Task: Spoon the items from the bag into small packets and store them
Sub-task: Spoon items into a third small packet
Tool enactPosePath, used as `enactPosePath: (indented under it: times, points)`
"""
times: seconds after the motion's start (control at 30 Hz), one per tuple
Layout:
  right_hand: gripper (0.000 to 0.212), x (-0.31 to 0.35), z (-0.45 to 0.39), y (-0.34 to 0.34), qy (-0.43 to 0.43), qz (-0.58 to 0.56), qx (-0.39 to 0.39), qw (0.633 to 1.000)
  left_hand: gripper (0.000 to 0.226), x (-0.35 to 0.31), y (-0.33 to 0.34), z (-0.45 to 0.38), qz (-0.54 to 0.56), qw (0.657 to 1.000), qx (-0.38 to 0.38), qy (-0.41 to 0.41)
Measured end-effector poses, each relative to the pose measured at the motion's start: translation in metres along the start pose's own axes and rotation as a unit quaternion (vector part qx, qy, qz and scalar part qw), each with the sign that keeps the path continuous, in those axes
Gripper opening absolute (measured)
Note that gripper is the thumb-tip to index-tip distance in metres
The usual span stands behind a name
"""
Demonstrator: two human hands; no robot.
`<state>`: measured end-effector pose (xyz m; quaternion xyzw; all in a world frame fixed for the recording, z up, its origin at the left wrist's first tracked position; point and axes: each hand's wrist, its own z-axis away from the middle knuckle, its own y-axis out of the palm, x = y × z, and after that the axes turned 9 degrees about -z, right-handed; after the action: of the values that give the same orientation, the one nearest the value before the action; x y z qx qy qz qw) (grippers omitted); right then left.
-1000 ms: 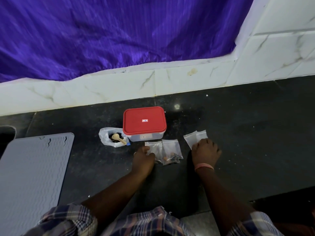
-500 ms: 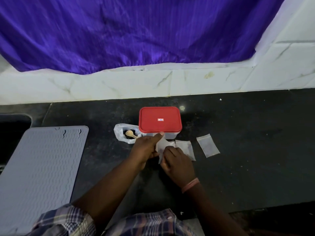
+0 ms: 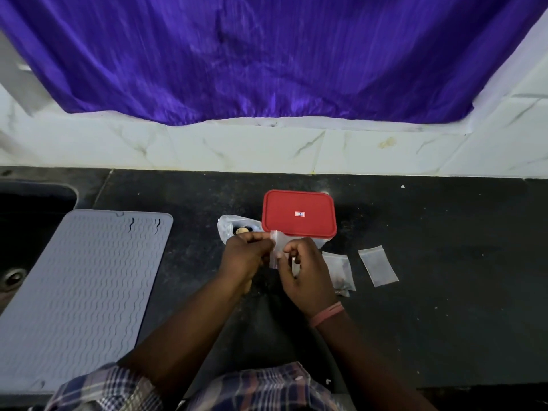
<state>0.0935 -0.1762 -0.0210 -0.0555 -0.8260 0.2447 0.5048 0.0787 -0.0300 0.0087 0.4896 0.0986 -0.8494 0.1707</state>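
Note:
Both hands hold one small clear packet [image 3: 278, 247] lifted off the black counter, in front of the red-lidded container [image 3: 299, 213]. My left hand [image 3: 246, 256] pinches its left edge and my right hand [image 3: 305, 268] pinches its right side. Behind my left hand sits the white plastic bag [image 3: 226, 229], open, with a wooden spoon [image 3: 240, 231] inside it. A filled packet [image 3: 341, 269] with dark bits lies flat to the right of my right hand. Further right lies an empty packet [image 3: 378, 265].
A grey ribbed silicone mat [image 3: 80, 292] covers the counter at the left, beside a dark sink [image 3: 17, 262] with a drain. A white marble ledge [image 3: 267, 149] and a purple curtain [image 3: 252, 54] run along the back. Bare black counter [image 3: 444, 307] stretches to the right.
My right hand left the packets at the right and came to the centre. Both hands lifted one packet from the counter and now hold it up between them. The view shifted.

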Motion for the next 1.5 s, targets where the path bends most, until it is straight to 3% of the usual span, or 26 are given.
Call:
enactPosePath:
  times: [0.13, 0.3, 0.37, 0.5, 0.57, 0.67, 0.8, 0.9, 1.03, 1.1, 1.27, 1.33, 1.4, 1.43, 1.5]
  points:
    - [0.017, 0.012, -0.007, 0.015, 0.138, -0.139, 0.016, 0.98, 0.009, -0.007, -0.004, 0.001, 0.054, 0.998, 0.024, -0.008]
    - [0.005, 0.013, -0.015, 0.022, 0.255, -0.267, 0.0, 0.929, 0.003, -0.01, -0.012, -0.003, 0.041, 0.999, 0.017, -0.027]
    - [0.005, 0.014, -0.017, 0.022, 0.269, -0.27, 0.002, 0.925, 0.005, -0.011, -0.018, -0.004, 0.001, 1.0, 0.011, -0.012]
    - [0.012, 0.019, -0.026, 0.023, 0.2, -0.184, 0.035, 0.962, 0.009, -0.016, -0.026, -0.001, -0.08, 0.996, -0.005, 0.03]
    - [0.014, 0.016, -0.033, 0.024, 0.244, -0.205, -0.001, 0.948, 0.01, -0.021, -0.031, -0.002, -0.131, 0.989, -0.036, 0.054]
    - [0.01, 0.01, -0.04, 0.019, 0.247, -0.173, -0.048, 0.952, 0.01, -0.026, -0.037, 0.0, -0.303, 0.944, -0.08, 0.101]
    - [0.015, 0.012, -0.039, 0.022, 0.122, -0.018, 0.019, 0.992, 0.009, -0.021, -0.033, 0.01, -0.463, 0.875, -0.094, 0.105]
    - [0.027, 0.017, -0.037, 0.037, 0.084, 0.022, 0.071, 0.994, 0.037, -0.011, -0.036, 0.008, -0.511, 0.834, -0.088, 0.189]
    - [0.013, 0.01, -0.036, 0.044, 0.047, 0.049, 0.071, 0.995, 0.021, -0.002, -0.043, 0.004, -0.544, 0.788, -0.08, 0.276]
    - [0.008, 0.007, -0.036, 0.044, 0.05, 0.041, 0.082, 0.995, 0.021, 0.0, -0.049, 0.001, -0.52, 0.81, -0.104, 0.249]
    - [0.01, 0.01, -0.043, 0.06, 0.108, 0.08, 0.162, 0.978, 0.02, 0.002, -0.066, -0.004, -0.309, 0.942, -0.108, 0.068]
    - [0.009, 0.012, -0.045, 0.066, 0.215, -0.044, 0.119, 0.968, 0.022, -0.002, -0.067, -0.003, -0.157, 0.985, -0.074, -0.018]
    - [0.007, 0.017, -0.048, 0.069, 0.364, -0.232, 0.071, 0.899, 0.016, -0.009, -0.066, 0.001, -0.09, 0.993, -0.036, -0.064]
    - [0.004, 0.018, -0.048, 0.07, 0.413, -0.298, 0.055, 0.859, 0.014, -0.01, -0.068, 0.0, -0.137, 0.989, -0.036, -0.049]
    - [0.005, 0.014, -0.043, 0.072, 0.428, -0.29, 0.052, 0.855, 0.015, -0.009, -0.071, -0.005, -0.351, 0.933, -0.076, 0.022]
